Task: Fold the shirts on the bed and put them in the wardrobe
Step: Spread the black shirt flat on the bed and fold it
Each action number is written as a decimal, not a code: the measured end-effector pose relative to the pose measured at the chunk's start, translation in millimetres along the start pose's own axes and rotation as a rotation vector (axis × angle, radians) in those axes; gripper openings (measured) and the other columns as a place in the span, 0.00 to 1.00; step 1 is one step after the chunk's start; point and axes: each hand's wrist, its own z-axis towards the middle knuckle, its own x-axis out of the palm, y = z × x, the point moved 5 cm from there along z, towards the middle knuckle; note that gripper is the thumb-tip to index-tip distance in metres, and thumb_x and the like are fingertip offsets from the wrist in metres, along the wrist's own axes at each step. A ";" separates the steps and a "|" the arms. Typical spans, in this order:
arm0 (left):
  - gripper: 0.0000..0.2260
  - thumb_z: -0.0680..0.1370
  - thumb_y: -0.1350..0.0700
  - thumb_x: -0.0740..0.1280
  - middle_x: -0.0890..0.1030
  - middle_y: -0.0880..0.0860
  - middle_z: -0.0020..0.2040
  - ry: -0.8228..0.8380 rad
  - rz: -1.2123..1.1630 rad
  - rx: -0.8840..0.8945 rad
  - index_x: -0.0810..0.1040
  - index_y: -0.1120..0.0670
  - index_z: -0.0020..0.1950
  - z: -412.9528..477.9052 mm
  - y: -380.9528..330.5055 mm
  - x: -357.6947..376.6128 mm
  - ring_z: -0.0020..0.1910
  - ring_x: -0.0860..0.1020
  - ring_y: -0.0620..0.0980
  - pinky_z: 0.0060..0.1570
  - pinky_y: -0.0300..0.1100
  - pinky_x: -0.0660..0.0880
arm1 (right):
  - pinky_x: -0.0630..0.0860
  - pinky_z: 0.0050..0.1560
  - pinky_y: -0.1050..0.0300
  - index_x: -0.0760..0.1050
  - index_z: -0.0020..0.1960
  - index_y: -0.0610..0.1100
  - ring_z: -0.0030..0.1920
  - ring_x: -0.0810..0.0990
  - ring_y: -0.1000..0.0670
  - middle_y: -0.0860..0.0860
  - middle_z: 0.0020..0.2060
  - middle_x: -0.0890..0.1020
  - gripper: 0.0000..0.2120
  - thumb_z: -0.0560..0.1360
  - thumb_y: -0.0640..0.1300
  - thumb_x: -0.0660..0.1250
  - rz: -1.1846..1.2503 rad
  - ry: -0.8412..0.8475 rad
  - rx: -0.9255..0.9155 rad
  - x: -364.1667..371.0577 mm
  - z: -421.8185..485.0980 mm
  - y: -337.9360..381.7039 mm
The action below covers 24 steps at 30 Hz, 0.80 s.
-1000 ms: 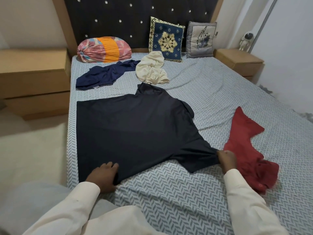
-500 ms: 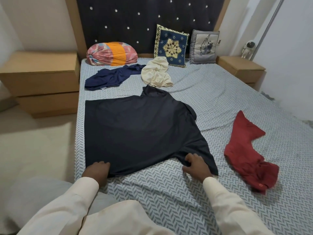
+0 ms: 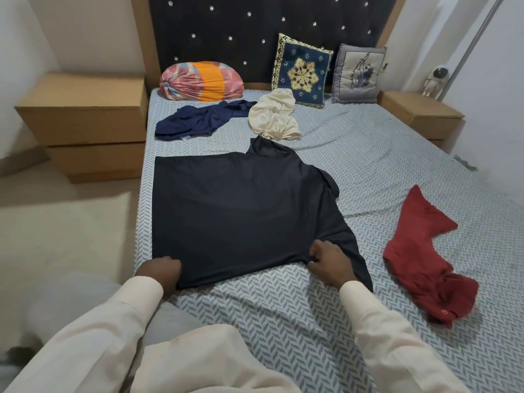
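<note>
A black shirt [image 3: 241, 211] lies spread flat by the left edge of the bed [image 3: 283, 310], its near hem pinched in the grip of the left hand [image 3: 159, 272] and the right hand [image 3: 329, 259]; soft, light and limp, it likely handles best by corners.

One bed [image 3: 368, 171] holds four shirts: one black shirt [image 3: 241, 211], one navy shirt [image 3: 198, 120], one cream shirt [image 3: 273, 117] and one red shirt [image 3: 425, 251]. There are three pillows: one blue cushion [image 3: 302, 75], one grey cushion [image 3: 357, 75] and one striped bolster [image 3: 201, 82]. Two bedside cabinets flank the bed, the left cabinet [image 3: 85, 114] and the right cabinet [image 3: 419, 114]. One astronaut figure [image 3: 435, 80] stands there. Two hands show: the left hand [image 3: 160, 272] and the right hand [image 3: 329, 262].
</note>
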 end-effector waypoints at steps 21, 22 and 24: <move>0.04 0.72 0.58 0.73 0.83 0.53 0.37 -0.066 -1.397 -0.220 0.83 0.56 0.37 60.9 90.1 -17.3 0.38 0.78 0.50 0.41 0.40 0.74 | 0.75 0.46 0.57 0.79 0.45 0.55 0.42 0.80 0.52 0.57 0.41 0.83 0.04 0.72 0.48 0.67 0.252 -0.108 -0.059 -17.4 120.4 47.5; 0.05 0.73 0.59 0.72 0.81 0.53 0.36 -0.141 -1.480 -0.266 0.82 0.56 0.37 68.4 95.4 -17.3 0.39 0.77 0.51 0.42 0.41 0.73 | 0.76 0.47 0.56 0.79 0.46 0.54 0.44 0.81 0.51 0.55 0.42 0.84 0.04 0.72 0.49 0.67 0.249 -0.106 -0.036 -18.8 133.5 53.2; 0.06 0.75 0.58 0.71 0.80 0.53 0.37 -0.284 -1.548 -0.366 0.80 0.55 0.38 84.8 105.1 -14.7 0.41 0.77 0.53 0.44 0.44 0.72 | 0.75 0.47 0.55 0.79 0.46 0.53 0.46 0.81 0.47 0.52 0.43 0.84 0.04 0.73 0.49 0.66 0.246 -0.086 0.011 -17.5 156.2 64.2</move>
